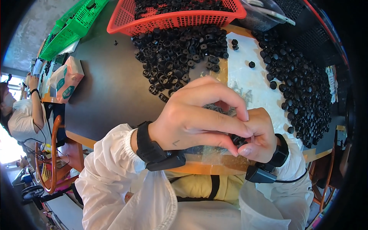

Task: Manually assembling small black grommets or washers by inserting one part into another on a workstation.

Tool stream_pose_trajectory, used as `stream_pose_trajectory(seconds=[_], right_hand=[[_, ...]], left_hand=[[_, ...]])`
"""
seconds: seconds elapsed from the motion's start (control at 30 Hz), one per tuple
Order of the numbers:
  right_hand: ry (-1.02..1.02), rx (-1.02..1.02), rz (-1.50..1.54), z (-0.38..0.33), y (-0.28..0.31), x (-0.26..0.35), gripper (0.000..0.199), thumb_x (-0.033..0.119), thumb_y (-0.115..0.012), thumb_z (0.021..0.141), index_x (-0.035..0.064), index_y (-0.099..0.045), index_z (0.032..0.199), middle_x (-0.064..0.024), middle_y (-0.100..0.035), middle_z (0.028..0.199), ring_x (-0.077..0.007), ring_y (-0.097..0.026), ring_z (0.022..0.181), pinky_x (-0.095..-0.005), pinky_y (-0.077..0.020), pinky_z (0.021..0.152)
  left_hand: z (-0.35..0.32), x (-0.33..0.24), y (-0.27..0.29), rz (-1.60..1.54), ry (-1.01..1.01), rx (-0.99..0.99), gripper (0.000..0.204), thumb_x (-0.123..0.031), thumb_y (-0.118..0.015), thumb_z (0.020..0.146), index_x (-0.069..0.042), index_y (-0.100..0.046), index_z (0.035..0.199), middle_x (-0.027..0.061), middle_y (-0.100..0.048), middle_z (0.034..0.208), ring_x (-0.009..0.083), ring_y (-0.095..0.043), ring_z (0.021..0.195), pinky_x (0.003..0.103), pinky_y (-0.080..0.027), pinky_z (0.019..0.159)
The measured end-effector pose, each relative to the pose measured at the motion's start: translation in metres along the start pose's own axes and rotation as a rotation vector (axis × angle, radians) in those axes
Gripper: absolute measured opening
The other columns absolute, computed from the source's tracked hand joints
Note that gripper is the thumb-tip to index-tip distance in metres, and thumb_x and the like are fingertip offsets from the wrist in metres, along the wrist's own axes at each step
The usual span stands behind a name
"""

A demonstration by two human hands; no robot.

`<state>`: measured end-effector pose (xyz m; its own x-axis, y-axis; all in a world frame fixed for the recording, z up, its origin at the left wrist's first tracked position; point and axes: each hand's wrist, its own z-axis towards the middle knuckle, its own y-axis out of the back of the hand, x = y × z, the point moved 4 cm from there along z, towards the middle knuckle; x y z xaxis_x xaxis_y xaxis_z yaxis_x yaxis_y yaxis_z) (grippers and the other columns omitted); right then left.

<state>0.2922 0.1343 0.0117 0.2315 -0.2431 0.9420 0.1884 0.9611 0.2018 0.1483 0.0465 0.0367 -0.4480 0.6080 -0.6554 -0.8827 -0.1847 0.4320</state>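
Pinching a small black part (pixel 237 141) right of centre, left hand (pixel 188 119) and right hand (pixel 264 132) seem at a fitting step; the next move likely calls for steady fingertip pressure. Beyond, hollow black pieces (pixel 165 57) lie upper centre, round black caps (pixel 303 88) at right.

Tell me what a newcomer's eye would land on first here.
First, the bright red basket at the table's far edge, with a heap of black parts spread before it. Then the left hand and right hand, meeting over a small black piece near the front edge. A second black heap covers the table's right side.
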Motion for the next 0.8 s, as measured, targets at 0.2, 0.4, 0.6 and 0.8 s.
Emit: stream_pose_trajectory(seconds=[0.2, 0.4, 0.6, 0.8], right_hand=[[-0.003, 0.015, 0.055, 0.001, 0.0, 0.001, 0.028, 0.034, -0.07, 0.085, 0.0057, -0.07, 0.09, -0.0078, -0.062, 0.074, -0.0238, -0.059, 0.06, -0.0295, -0.0419, 0.054], [-0.017, 0.009, 0.101, 0.0, -0.001, 0.0, 0.027, 0.031, -0.071, 0.083, 0.0044, -0.071, 0.086, -0.008, -0.062, 0.075, -0.024, -0.06, 0.061, -0.0297, -0.0422, 0.054], [0.071, 0.023, 0.098, 0.004, -0.003, 0.003, 0.021, 0.024, -0.073, 0.079, 0.0031, -0.07, 0.081, -0.0091, -0.063, 0.07, -0.0251, -0.062, 0.06, -0.0301, -0.044, 0.054], [0.136, 0.041, 0.137, 0.0, -0.007, -0.005, 0.017, 0.018, -0.074, 0.078, 0.0023, -0.068, 0.077, -0.0096, -0.064, 0.07, -0.0252, -0.063, 0.06, -0.0292, -0.0464, 0.055]], left_hand=[[-0.001, -0.001, -0.003, -0.078, 0.035, 0.02, 0.031, -0.027, -0.082, 0.072, -0.016, -0.08, 0.1, 0.0033, -0.067, 0.105, 0.0185, -0.06, 0.087, 0.03, -0.051, 0.073], [-0.001, -0.001, -0.006, -0.19, 0.063, 0.03, 0.03, -0.017, -0.083, 0.07, -0.011, -0.079, 0.1, 0.0059, -0.065, 0.109, 0.0174, -0.061, 0.086, 0.028, -0.053, 0.071], [-0.004, -0.002, -0.011, -0.307, 0.07, 0.041, 0.028, -0.01, -0.083, 0.072, -0.008, -0.079, 0.099, 0.0061, -0.063, 0.109, 0.0166, -0.062, 0.083, 0.027, -0.052, 0.071], [-0.006, -0.004, -0.016, -0.343, 0.091, 0.049, 0.025, -0.001, -0.082, 0.072, -0.006, -0.078, 0.096, 0.0047, -0.062, 0.106, 0.0148, -0.062, 0.08, 0.026, -0.051, 0.069]])
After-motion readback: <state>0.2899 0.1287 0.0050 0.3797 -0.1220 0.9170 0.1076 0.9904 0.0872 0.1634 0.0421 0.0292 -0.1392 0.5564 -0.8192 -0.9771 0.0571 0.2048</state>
